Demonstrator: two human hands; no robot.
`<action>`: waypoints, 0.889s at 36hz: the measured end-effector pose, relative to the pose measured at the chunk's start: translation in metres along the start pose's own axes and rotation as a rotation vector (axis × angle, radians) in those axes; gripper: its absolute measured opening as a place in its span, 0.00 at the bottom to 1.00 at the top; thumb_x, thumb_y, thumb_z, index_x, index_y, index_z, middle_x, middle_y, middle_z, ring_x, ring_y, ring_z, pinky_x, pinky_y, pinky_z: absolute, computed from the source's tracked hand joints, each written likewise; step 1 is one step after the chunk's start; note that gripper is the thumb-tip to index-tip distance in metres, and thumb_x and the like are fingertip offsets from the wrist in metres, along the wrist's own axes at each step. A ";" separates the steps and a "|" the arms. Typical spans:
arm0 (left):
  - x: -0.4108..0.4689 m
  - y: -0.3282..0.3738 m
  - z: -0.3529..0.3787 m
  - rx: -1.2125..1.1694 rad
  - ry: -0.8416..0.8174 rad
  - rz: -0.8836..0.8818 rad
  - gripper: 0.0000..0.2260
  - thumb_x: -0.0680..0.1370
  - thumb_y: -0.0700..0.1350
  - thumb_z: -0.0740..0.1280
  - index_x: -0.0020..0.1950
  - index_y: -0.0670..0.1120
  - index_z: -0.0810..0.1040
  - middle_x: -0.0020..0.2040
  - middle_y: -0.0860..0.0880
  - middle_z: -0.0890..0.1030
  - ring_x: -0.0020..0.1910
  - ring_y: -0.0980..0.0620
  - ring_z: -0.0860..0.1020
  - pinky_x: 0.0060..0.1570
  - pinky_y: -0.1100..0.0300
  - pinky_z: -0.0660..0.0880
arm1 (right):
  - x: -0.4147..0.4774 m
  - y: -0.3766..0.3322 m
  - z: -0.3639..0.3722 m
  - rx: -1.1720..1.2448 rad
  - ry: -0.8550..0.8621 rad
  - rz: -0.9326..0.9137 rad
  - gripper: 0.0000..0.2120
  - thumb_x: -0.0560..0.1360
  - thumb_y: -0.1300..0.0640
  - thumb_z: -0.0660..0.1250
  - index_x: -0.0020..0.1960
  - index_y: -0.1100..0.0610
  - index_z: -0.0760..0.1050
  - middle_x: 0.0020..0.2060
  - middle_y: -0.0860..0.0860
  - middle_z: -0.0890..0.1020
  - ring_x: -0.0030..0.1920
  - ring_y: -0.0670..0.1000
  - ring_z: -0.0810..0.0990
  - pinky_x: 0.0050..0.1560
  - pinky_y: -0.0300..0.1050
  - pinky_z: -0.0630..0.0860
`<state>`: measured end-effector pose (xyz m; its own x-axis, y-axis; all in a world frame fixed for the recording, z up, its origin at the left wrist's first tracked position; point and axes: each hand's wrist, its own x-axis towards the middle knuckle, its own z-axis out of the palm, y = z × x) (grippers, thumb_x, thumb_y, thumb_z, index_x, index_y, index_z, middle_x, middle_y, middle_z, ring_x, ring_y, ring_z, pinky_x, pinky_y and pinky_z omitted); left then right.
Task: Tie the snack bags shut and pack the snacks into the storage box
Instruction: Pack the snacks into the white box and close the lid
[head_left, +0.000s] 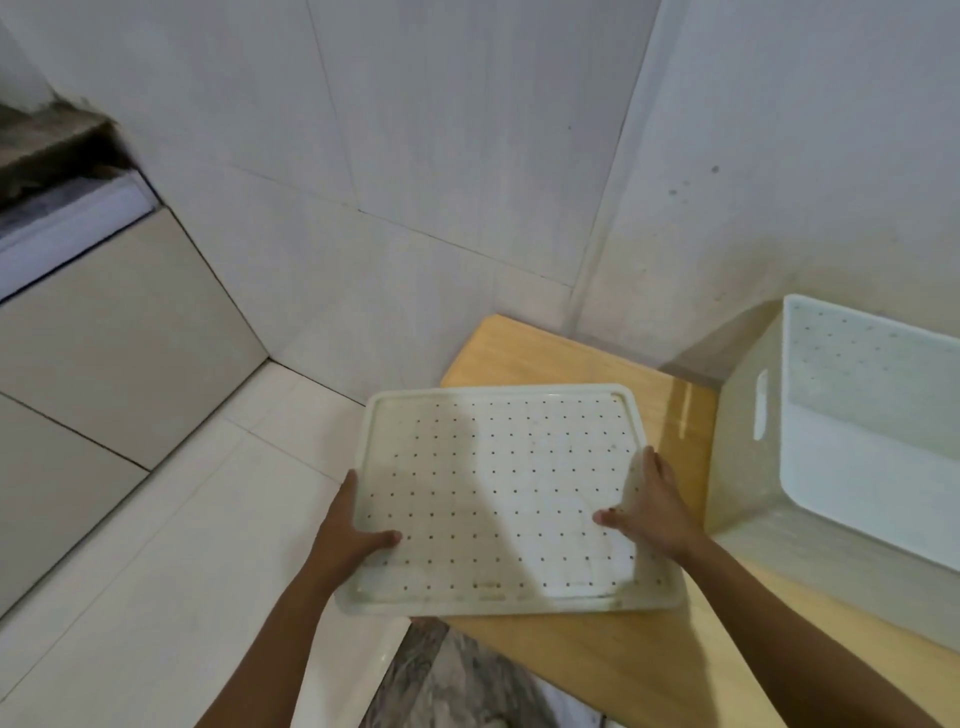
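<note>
A flat white lid (498, 488) with rows of small dark dots is held level over the left end of a wooden table (613, 665). My left hand (353, 535) grips its left edge, thumb on top. My right hand (654, 504) grips its right edge, thumb on top as well. The white storage box (753, 467) stands open on the table to the right, close to the lid; it has a slot handle in its side and nothing shows inside it. No snack bags are in view.
White tiled walls meet in a corner right behind the table. Pale floor tiles (156, 545) spread to the left, with a dark step or ledge (47, 150) at the far left. A grey patterned surface (452, 680) lies below the table's near edge.
</note>
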<state>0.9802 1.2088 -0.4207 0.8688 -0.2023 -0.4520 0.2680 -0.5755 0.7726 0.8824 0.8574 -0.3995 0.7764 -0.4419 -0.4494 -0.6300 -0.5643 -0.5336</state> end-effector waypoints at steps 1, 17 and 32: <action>0.001 0.000 0.000 0.010 -0.002 0.003 0.49 0.66 0.42 0.77 0.77 0.45 0.47 0.77 0.46 0.54 0.75 0.46 0.55 0.72 0.48 0.56 | 0.000 0.000 0.002 -0.004 0.002 -0.017 0.56 0.62 0.48 0.78 0.74 0.59 0.43 0.75 0.53 0.49 0.74 0.56 0.53 0.72 0.53 0.58; -0.006 0.007 0.007 0.110 0.058 0.025 0.47 0.70 0.41 0.74 0.77 0.45 0.44 0.76 0.44 0.52 0.74 0.46 0.54 0.71 0.48 0.58 | -0.010 0.006 0.005 -0.107 -0.055 -0.075 0.53 0.71 0.42 0.69 0.75 0.62 0.33 0.75 0.53 0.32 0.76 0.52 0.36 0.75 0.48 0.43; -0.086 0.148 0.019 0.022 0.087 0.340 0.38 0.70 0.52 0.74 0.74 0.49 0.57 0.74 0.50 0.60 0.72 0.49 0.61 0.69 0.52 0.62 | -0.101 -0.058 -0.091 0.101 -0.044 -0.352 0.35 0.74 0.49 0.68 0.75 0.53 0.56 0.73 0.50 0.61 0.72 0.50 0.62 0.70 0.46 0.62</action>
<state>0.9376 1.1257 -0.2759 0.9392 -0.3179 -0.1299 -0.0513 -0.5041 0.8621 0.8423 0.8718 -0.2580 0.9458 -0.2015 -0.2548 -0.3248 -0.6035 -0.7282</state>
